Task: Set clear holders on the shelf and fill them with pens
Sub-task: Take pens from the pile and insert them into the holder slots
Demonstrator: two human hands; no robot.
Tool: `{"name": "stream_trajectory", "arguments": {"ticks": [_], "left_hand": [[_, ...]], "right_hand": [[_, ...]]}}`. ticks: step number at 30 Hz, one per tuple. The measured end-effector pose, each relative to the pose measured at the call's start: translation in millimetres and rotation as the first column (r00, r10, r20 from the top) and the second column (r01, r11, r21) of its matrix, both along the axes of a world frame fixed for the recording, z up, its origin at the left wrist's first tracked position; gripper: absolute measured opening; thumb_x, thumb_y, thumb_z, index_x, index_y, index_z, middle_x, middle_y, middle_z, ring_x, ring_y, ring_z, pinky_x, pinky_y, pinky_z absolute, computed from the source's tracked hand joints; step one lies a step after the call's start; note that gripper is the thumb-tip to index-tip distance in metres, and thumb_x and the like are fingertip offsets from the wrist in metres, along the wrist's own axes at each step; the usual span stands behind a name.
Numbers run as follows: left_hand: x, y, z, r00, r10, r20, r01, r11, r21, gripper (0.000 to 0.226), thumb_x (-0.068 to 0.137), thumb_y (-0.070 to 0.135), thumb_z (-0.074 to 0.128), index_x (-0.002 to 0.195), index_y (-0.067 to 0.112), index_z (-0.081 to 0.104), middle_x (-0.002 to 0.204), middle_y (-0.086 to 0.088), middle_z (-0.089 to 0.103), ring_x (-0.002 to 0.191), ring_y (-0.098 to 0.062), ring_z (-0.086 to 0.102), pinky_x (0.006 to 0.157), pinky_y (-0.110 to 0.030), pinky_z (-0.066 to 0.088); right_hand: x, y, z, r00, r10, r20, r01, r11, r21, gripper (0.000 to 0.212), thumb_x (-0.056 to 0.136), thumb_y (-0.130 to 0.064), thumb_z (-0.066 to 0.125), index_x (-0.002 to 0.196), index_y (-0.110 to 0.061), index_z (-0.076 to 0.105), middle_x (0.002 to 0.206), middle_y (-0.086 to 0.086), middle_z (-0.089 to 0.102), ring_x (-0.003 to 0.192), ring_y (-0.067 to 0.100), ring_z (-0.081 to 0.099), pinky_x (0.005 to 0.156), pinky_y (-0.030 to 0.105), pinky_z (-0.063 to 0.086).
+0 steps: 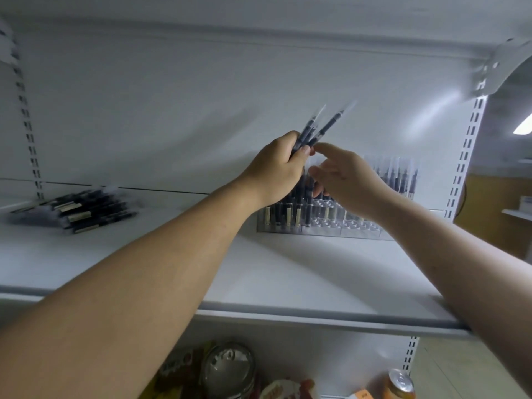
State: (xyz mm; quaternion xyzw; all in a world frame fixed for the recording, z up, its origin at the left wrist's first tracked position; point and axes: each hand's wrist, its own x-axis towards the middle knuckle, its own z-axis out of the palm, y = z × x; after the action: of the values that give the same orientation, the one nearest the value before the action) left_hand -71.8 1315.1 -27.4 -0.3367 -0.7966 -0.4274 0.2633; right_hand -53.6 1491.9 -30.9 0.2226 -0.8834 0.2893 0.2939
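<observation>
My left hand (280,165) is closed around a bundle of black pens (318,128) with clear caps, held up above the white shelf (273,272). My right hand (342,175) is just to its right, fingers spread, index fingertip touching the bottom of the bundle. Behind and below both hands a clear stepped holder (325,223) stands at the back of the shelf, with several pens upright in its left slots and more along its back right row (400,177). A loose pile of pens (77,210) lies at the shelf's left.
Slotted uprights (467,145) run up the shelf back at both sides. The shelf above hangs close overhead. Below the shelf's front lip are snack packets, a round lidded container (229,367) and an orange can (401,383).
</observation>
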Motion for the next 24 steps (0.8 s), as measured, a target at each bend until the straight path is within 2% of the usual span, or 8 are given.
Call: {"name": "stream_trajectory", "arguments": {"ticks": [2, 4, 8, 11, 12, 15, 20, 24], "left_hand": [[2.1, -0.3, 0.6, 1.0, -0.011, 0.017, 0.011, 1.0, 0.001, 0.023, 0.112, 0.026, 0.041, 0.112, 0.012, 0.059, 0.072, -0.002, 0.054, 0.058, -0.013, 0.048, 0.059, -0.033, 0.042], [4.9, -0.2, 1.4, 0.999, -0.021, 0.043, 0.021, 1.0, 0.01, 0.022, 0.113, 0.026, 0.041, 0.11, 0.015, 0.06, 0.072, -0.001, 0.058, 0.064, -0.015, 0.054, 0.061, -0.032, 0.046], [5.5, -1.0, 3.4, 0.992, -0.067, 0.111, 0.061, 0.997, 0.056, 0.024, 0.113, 0.024, 0.043, 0.11, 0.012, 0.063, 0.072, -0.003, 0.062, 0.054, -0.009, 0.052, 0.051, -0.024, 0.043], [6.3, -1.8, 2.9, 0.979, -0.125, 0.161, 0.115, 0.991, 0.067, 0.026, 0.112, 0.021, 0.044, 0.108, 0.006, 0.064, 0.077, -0.012, 0.062, 0.046, -0.01, 0.046, 0.044, -0.02, 0.037], [6.9, -1.1, 2.5, 0.974, -0.145, 0.172, 0.136, 0.989, 0.066, 0.026, 0.112, 0.02, 0.045, 0.106, 0.004, 0.065, 0.078, -0.015, 0.061, 0.045, -0.01, 0.045, 0.043, -0.02, 0.036], [8.1, 1.0, 1.5, 0.964, -0.186, 0.189, 0.177, 0.982, 0.064, 0.027, 0.112, 0.019, 0.045, 0.105, 0.002, 0.064, 0.079, -0.017, 0.061, 0.041, -0.008, 0.043, 0.042, -0.019, 0.035], [4.3, -0.7, 0.8, 0.964, -0.179, 0.199, 0.172, 0.984, 0.054, 0.026, 0.112, 0.019, 0.045, 0.109, 0.001, 0.063, 0.085, -0.02, 0.067, 0.039, -0.004, 0.042, 0.042, -0.018, 0.035], [0.2, -1.7, 0.1, 0.987, -0.09, 0.135, 0.09, 0.996, 0.005, 0.025, 0.111, 0.024, 0.047, 0.105, 0.008, 0.066, 0.077, -0.009, 0.07, 0.046, -0.006, 0.05, 0.049, -0.023, 0.04]], "right_hand": [[0.6, 2.9, 0.9, 1.0, -0.001, 0.003, 0.001, 1.0, -0.006, 0.041, 0.109, -0.026, 0.053, 0.15, -0.029, 0.049, 0.085, -0.003, 0.076, 0.067, 0.002, 0.069, 0.059, 0.028, 0.056], [0.1, 7.4, 1.8, 1.0, 0.003, -0.019, -0.004, 0.999, -0.036, 0.042, 0.108, -0.025, 0.053, 0.15, -0.029, 0.05, 0.092, -0.006, 0.075, 0.067, -0.002, 0.068, 0.055, 0.017, 0.05], [-1.8, 19.1, 7.5, 0.991, 0.076, -0.112, -0.105, 0.954, -0.281, 0.03, 0.105, -0.017, 0.059, 0.133, -0.025, 0.065, 0.106, 0.001, 0.075, 0.085, 0.013, 0.073, 0.074, 0.027, 0.059], [-0.2, 21.4, 11.5, 0.971, 0.231, -0.067, -0.232, 0.826, -0.514, 0.014, 0.103, -0.021, 0.063, 0.113, -0.018, 0.073, 0.104, 0.005, 0.076, 0.085, 0.018, 0.068, 0.069, 0.031, 0.049], [-0.2, 21.4, 12.0, 0.962, 0.267, -0.059, -0.255, 0.794, -0.552, 0.018, 0.103, -0.025, 0.065, 0.111, -0.012, 0.073, 0.103, 0.007, 0.076, 0.086, 0.021, 0.067, 0.069, 0.033, 0.047], [-2.2, 19.5, 11.7, 0.954, 0.294, -0.06, -0.268, 0.745, -0.611, 0.029, 0.1, -0.033, 0.069, 0.105, -0.005, 0.074, 0.101, 0.01, 0.076, 0.088, 0.024, 0.068, 0.071, 0.037, 0.047], [0.1, 19.2, 13.0, 0.956, 0.287, -0.059, -0.25, 0.693, -0.676, 0.027, 0.1, -0.023, 0.068, 0.107, 0.002, 0.073, 0.101, 0.016, 0.077, 0.089, 0.026, 0.075, 0.075, 0.036, 0.053], [4.8, 18.3, 16.5, 0.952, 0.293, -0.095, -0.265, 0.623, -0.736, 0.022, 0.105, -0.018, 0.06, 0.11, 0.002, 0.067, 0.096, 0.016, 0.076, 0.086, 0.028, 0.076, 0.074, 0.035, 0.056]]}}
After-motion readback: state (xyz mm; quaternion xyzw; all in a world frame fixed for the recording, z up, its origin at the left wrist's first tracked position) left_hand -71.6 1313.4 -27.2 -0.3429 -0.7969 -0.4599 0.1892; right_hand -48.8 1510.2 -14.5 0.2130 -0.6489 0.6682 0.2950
